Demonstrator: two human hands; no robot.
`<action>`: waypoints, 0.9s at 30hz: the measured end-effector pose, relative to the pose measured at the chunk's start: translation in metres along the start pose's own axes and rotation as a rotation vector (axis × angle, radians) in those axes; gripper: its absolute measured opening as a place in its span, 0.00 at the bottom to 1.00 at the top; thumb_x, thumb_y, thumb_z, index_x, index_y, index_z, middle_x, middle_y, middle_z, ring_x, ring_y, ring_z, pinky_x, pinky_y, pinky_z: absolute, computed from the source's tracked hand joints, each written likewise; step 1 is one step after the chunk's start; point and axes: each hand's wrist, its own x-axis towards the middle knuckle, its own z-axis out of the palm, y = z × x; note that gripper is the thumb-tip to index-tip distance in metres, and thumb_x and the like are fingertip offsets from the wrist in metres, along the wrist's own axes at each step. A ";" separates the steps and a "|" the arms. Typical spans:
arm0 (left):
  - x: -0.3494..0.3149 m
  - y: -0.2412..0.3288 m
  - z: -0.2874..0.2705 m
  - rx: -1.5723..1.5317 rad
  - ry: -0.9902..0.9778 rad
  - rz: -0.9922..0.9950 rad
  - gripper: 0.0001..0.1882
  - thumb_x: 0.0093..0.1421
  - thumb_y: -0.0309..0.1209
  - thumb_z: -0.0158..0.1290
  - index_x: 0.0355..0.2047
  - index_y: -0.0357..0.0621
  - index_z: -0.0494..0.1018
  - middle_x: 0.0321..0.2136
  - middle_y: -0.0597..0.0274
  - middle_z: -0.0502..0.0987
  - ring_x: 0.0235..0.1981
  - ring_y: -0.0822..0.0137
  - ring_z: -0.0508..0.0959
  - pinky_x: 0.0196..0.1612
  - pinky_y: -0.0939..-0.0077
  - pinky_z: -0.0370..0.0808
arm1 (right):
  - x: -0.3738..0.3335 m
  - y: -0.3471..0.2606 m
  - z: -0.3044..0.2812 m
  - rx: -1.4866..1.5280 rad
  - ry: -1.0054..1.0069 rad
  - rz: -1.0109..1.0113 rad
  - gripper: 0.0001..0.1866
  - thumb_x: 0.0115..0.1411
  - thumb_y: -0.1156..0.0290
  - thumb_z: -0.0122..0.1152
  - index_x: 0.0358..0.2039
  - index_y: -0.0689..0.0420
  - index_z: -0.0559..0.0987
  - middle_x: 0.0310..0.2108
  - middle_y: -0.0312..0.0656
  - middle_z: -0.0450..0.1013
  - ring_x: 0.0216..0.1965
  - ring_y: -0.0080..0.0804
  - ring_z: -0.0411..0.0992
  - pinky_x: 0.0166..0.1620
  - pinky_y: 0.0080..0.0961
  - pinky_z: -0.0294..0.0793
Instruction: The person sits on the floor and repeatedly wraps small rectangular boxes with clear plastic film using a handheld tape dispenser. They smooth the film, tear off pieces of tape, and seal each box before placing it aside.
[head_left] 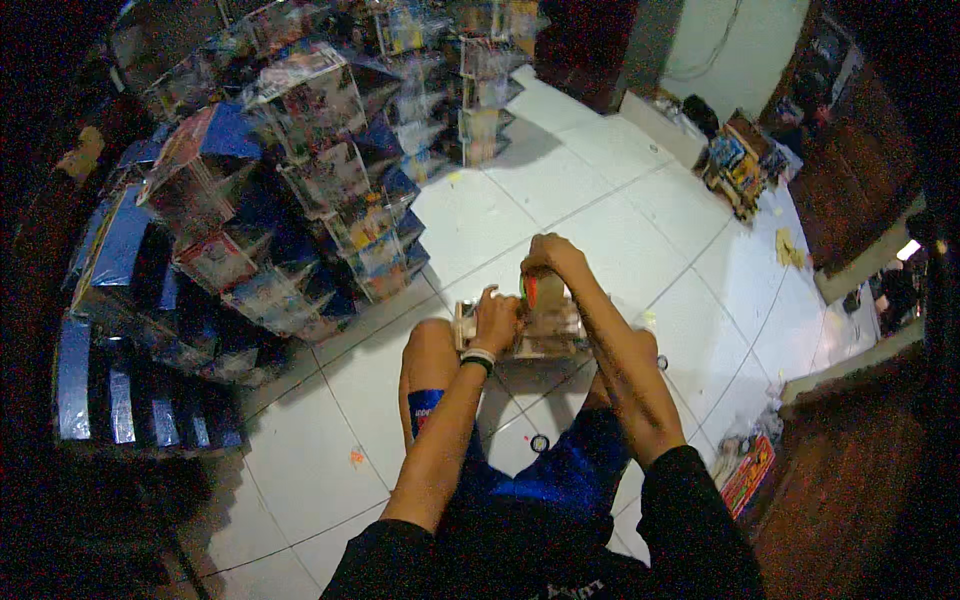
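Note:
Between my knees stands a small pale brown box-like thing (pixel 556 330), its near side blurred. Over its left part is my left hand (pixel 497 318), fingers bent and closed near the middle of the box; what they grip is too small to make out. My right hand (pixel 552 256) is raised just above the box, its fingers bent downward in a pinch. From them hangs a narrow red and green piece (pixel 529 289), close to the fingers of my left hand. The lower end of this piece is blurred.
Tall stacks of boxes with printed fronts and blue sides (pixel 330 180) fill the left and far left. A dark ring (pixel 540 443) lies on the white tiled floor (pixel 560 180) between my legs. Piled goods (pixel 740 165) and a red printed package (pixel 748 475) are at right.

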 end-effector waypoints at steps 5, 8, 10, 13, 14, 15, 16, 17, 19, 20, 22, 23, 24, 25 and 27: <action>0.007 0.009 -0.011 -0.052 0.008 0.008 0.06 0.54 0.34 0.60 0.29 0.52 0.85 0.27 0.53 0.84 0.32 0.51 0.84 0.74 0.46 0.50 | -0.160 -0.046 0.014 0.200 0.454 0.144 0.20 0.52 0.66 0.69 0.45 0.58 0.83 0.46 0.56 0.80 0.42 0.59 0.80 0.46 0.47 0.81; 0.009 0.019 -0.019 -0.026 -0.033 -0.044 0.07 0.47 0.26 0.64 0.29 0.52 0.86 0.29 0.57 0.84 0.37 0.55 0.84 0.76 0.48 0.46 | -0.246 -0.085 0.054 0.295 0.448 0.295 0.25 0.55 0.71 0.66 0.55 0.60 0.78 0.57 0.57 0.75 0.47 0.60 0.79 0.48 0.48 0.81; 0.008 0.023 -0.023 -0.037 -0.025 -0.065 0.08 0.47 0.26 0.64 0.29 0.51 0.86 0.30 0.58 0.85 0.38 0.56 0.84 0.76 0.49 0.46 | -0.287 -0.097 0.079 0.257 0.319 0.307 0.33 0.53 0.72 0.66 0.61 0.58 0.73 0.65 0.55 0.69 0.37 0.56 0.80 0.42 0.46 0.83; 0.010 0.024 -0.025 -0.088 -0.037 -0.092 0.11 0.45 0.26 0.64 0.30 0.52 0.86 0.32 0.59 0.86 0.37 0.57 0.84 0.73 0.49 0.50 | -0.308 -0.096 0.102 0.260 0.361 0.289 0.38 0.49 0.74 0.67 0.64 0.58 0.71 0.68 0.52 0.64 0.35 0.53 0.80 0.41 0.42 0.83; 0.009 0.023 -0.025 -0.106 0.015 -0.070 0.11 0.44 0.26 0.64 0.30 0.52 0.86 0.31 0.59 0.85 0.37 0.57 0.84 0.73 0.50 0.50 | -0.310 -0.095 0.106 0.271 0.294 0.301 0.38 0.49 0.74 0.67 0.64 0.58 0.71 0.68 0.51 0.64 0.34 0.53 0.80 0.40 0.42 0.83; 0.011 0.023 -0.024 -0.111 0.003 -0.092 0.11 0.44 0.26 0.64 0.30 0.52 0.86 0.30 0.59 0.85 0.36 0.57 0.84 0.73 0.50 0.51 | -0.308 -0.094 0.108 0.270 0.276 0.303 0.38 0.49 0.74 0.67 0.64 0.58 0.71 0.68 0.51 0.64 0.34 0.52 0.80 0.40 0.42 0.83; 0.011 0.022 -0.024 -0.156 0.046 -0.069 0.11 0.44 0.26 0.64 0.31 0.52 0.86 0.31 0.59 0.85 0.36 0.56 0.84 0.71 0.52 0.53 | -0.307 -0.092 0.108 0.254 0.298 0.284 0.38 0.49 0.75 0.67 0.64 0.58 0.70 0.68 0.50 0.64 0.34 0.52 0.80 0.39 0.42 0.83; 0.011 0.023 -0.023 -0.139 0.049 -0.058 0.10 0.44 0.27 0.63 0.30 0.51 0.86 0.31 0.58 0.85 0.36 0.56 0.84 0.71 0.52 0.54 | -0.304 -0.092 0.108 0.245 0.266 0.301 0.38 0.49 0.75 0.67 0.64 0.58 0.71 0.68 0.50 0.65 0.34 0.52 0.80 0.39 0.42 0.83; 0.010 0.024 -0.024 -0.071 -0.026 -0.108 0.09 0.45 0.27 0.63 0.29 0.51 0.86 0.31 0.58 0.85 0.37 0.56 0.84 0.69 0.52 0.55 | -0.297 -0.093 0.108 0.232 0.246 0.303 0.38 0.48 0.75 0.68 0.63 0.57 0.71 0.67 0.49 0.65 0.33 0.52 0.79 0.39 0.43 0.83; 0.009 0.025 -0.025 -0.092 -0.004 -0.107 0.11 0.45 0.26 0.63 0.32 0.49 0.81 0.30 0.57 0.84 0.37 0.55 0.83 0.69 0.52 0.56 | -0.294 -0.093 0.108 0.227 0.268 0.310 0.35 0.50 0.75 0.67 0.62 0.58 0.72 0.66 0.49 0.67 0.34 0.54 0.80 0.39 0.44 0.83; 0.006 0.028 -0.028 -0.146 0.044 -0.089 0.18 0.45 0.25 0.63 0.38 0.46 0.73 0.29 0.57 0.81 0.37 0.51 0.82 0.67 0.53 0.57 | -0.288 -0.093 0.109 0.257 0.229 0.364 0.30 0.52 0.76 0.67 0.58 0.59 0.74 0.63 0.48 0.69 0.36 0.57 0.81 0.41 0.47 0.82; 0.004 0.029 -0.031 -0.180 0.053 -0.082 0.22 0.45 0.24 0.63 0.41 0.44 0.69 0.28 0.57 0.80 0.37 0.49 0.81 0.66 0.54 0.57 | -0.286 -0.092 0.110 0.249 0.224 0.351 0.31 0.52 0.76 0.67 0.58 0.59 0.74 0.64 0.47 0.69 0.36 0.57 0.81 0.41 0.47 0.82; 0.001 0.030 -0.034 -0.171 0.012 -0.056 0.28 0.45 0.23 0.64 0.43 0.47 0.60 0.34 0.56 0.76 0.42 0.49 0.78 0.65 0.55 0.58 | -0.284 -0.091 0.111 0.242 0.204 0.358 0.32 0.51 0.77 0.67 0.58 0.58 0.74 0.64 0.47 0.68 0.36 0.57 0.81 0.41 0.48 0.82; -0.001 0.031 -0.037 -0.151 0.007 -0.007 0.28 0.45 0.23 0.65 0.43 0.47 0.61 0.37 0.56 0.75 0.44 0.51 0.77 0.65 0.54 0.58 | -0.282 -0.090 0.112 0.230 0.195 0.359 0.32 0.50 0.77 0.68 0.59 0.58 0.74 0.64 0.47 0.68 0.36 0.56 0.81 0.41 0.48 0.82; -0.005 0.033 -0.042 -0.113 -0.093 0.067 0.28 0.45 0.23 0.65 0.43 0.47 0.62 0.42 0.55 0.72 0.49 0.55 0.75 0.65 0.53 0.58 | -0.280 -0.087 0.113 0.235 0.192 0.369 0.33 0.48 0.77 0.68 0.59 0.58 0.74 0.65 0.46 0.67 0.36 0.57 0.81 0.42 0.49 0.82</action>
